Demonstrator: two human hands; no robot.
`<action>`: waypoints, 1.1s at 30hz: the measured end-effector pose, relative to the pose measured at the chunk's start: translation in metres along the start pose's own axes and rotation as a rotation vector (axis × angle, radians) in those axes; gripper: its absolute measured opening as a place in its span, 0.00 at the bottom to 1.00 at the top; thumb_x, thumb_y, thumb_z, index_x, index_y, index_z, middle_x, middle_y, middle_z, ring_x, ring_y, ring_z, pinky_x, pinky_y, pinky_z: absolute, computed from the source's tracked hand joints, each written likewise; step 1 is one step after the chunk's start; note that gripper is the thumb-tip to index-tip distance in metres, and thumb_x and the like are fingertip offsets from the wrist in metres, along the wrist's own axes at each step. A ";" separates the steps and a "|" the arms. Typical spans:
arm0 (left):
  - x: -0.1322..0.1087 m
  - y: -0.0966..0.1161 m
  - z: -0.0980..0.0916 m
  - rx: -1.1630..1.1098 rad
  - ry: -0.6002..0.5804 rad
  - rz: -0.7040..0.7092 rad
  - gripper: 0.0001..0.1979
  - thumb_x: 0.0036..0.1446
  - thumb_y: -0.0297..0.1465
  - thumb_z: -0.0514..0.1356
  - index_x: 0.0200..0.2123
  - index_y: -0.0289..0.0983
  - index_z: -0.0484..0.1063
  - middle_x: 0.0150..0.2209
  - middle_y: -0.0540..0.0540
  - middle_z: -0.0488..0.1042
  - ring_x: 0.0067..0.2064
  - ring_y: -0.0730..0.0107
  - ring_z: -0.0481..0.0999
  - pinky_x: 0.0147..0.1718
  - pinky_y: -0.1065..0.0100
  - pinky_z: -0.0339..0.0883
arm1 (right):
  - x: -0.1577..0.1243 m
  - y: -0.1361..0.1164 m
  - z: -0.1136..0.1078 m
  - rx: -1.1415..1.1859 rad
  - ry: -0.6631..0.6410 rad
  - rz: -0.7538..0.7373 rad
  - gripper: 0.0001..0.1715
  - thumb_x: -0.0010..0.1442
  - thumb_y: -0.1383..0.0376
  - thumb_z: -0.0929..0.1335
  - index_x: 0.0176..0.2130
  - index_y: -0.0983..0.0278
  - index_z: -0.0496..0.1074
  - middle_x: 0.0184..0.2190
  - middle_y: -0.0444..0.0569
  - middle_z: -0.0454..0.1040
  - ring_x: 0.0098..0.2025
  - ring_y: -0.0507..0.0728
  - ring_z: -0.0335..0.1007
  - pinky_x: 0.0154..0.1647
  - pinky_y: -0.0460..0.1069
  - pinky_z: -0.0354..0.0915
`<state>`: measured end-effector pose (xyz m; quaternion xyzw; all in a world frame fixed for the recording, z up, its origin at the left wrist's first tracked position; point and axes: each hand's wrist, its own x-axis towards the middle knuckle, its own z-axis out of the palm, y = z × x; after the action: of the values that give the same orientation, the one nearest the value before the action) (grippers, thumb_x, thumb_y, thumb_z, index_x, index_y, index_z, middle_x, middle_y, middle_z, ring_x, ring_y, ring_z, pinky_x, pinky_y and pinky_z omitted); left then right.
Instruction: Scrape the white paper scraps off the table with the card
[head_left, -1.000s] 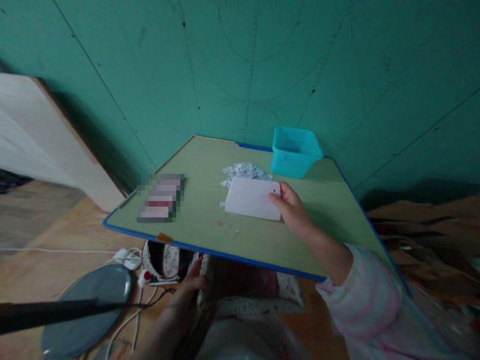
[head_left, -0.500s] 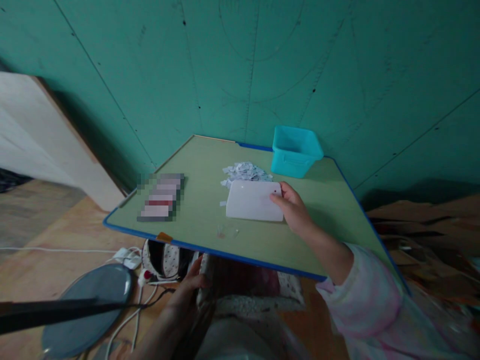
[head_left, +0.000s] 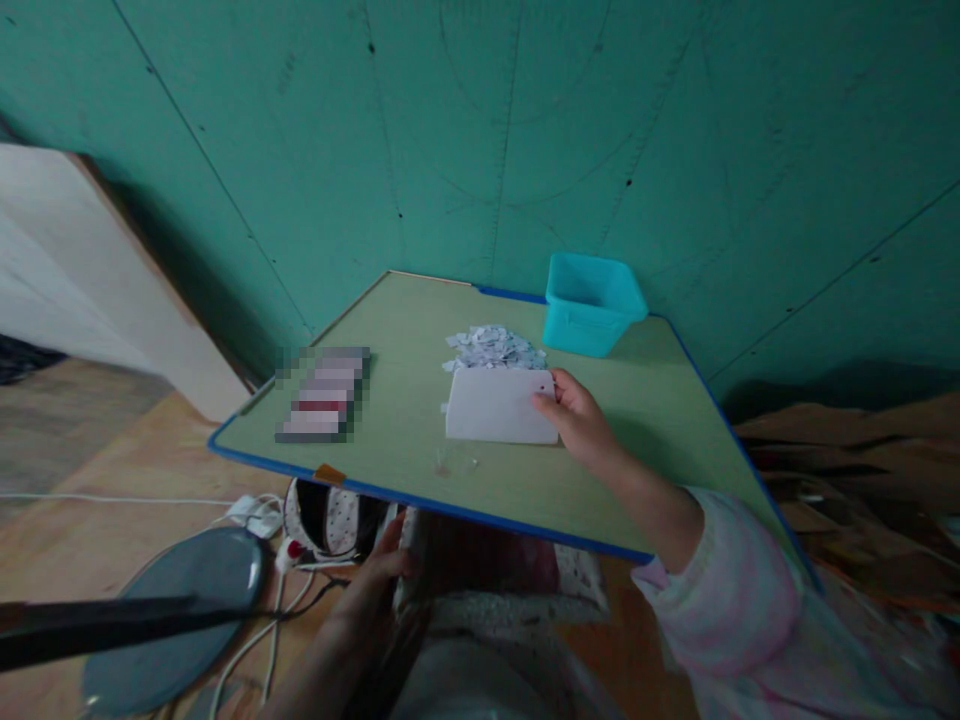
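The R hand [head_left: 576, 412] pinches the white board [head_left: 501, 405] at its right end, thumb on top near a small dark spot, the other fingers mostly hidden behind. The L hand [head_left: 375, 572] is low, below the front edge of the table [head_left: 405, 400], close to a pale edge; cannot tell if it grips sth. there. The white board is approx. mid-table, in front of a pile of paper scraps [head_left: 496, 340], w/ one bit showing at its left side. Behind, to the right, stands a blue box [head_left: 589, 325], open at top, nr. the green wall [head_left: 450, 130]. At the table's left lies a flat item [head_left: 322, 395], pixelated. On the floor, lower left: a grey stool [head_left: 176, 615] & white cables.
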<state>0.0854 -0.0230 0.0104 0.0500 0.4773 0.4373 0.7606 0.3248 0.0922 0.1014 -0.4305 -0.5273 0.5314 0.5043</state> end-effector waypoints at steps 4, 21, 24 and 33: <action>-0.005 -0.001 0.001 0.045 -0.056 0.041 0.30 0.31 0.20 0.59 0.44 0.43 0.68 0.24 0.52 0.76 0.22 0.66 0.72 0.20 0.68 0.64 | 0.002 -0.002 -0.002 -0.002 0.060 -0.021 0.11 0.48 0.64 0.66 0.36 0.60 0.64 0.33 0.43 0.73 0.32 0.52 0.68 0.34 0.49 0.64; -0.003 0.004 0.000 0.075 -0.033 0.056 0.28 0.27 0.18 0.59 0.38 0.42 0.72 0.19 0.55 0.73 0.19 0.72 0.69 0.20 0.73 0.63 | -0.004 -0.011 0.000 0.023 0.033 0.066 0.11 0.45 0.65 0.66 0.33 0.61 0.65 0.26 0.40 0.71 0.26 0.51 0.66 0.26 0.45 0.60; -0.004 0.001 -0.002 0.083 -0.033 0.097 0.29 0.31 0.20 0.59 0.42 0.42 0.69 0.25 0.53 0.76 0.25 0.69 0.73 0.25 0.69 0.67 | -0.004 -0.010 0.000 0.024 0.032 0.067 0.10 0.45 0.65 0.66 0.33 0.61 0.66 0.26 0.41 0.71 0.25 0.51 0.65 0.25 0.45 0.60; 0.001 0.005 -0.009 0.094 0.000 0.059 0.27 0.30 0.16 0.59 0.38 0.40 0.71 0.20 0.56 0.73 0.23 0.70 0.72 0.23 0.72 0.65 | 0.000 -0.007 -0.005 -0.052 0.136 0.074 0.05 0.45 0.67 0.64 0.29 0.61 0.64 0.19 0.38 0.66 0.19 0.49 0.59 0.19 0.44 0.54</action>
<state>0.0755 -0.0228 0.0074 0.0998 0.4957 0.4365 0.7442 0.3308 0.0922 0.1083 -0.4978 -0.4892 0.5053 0.5075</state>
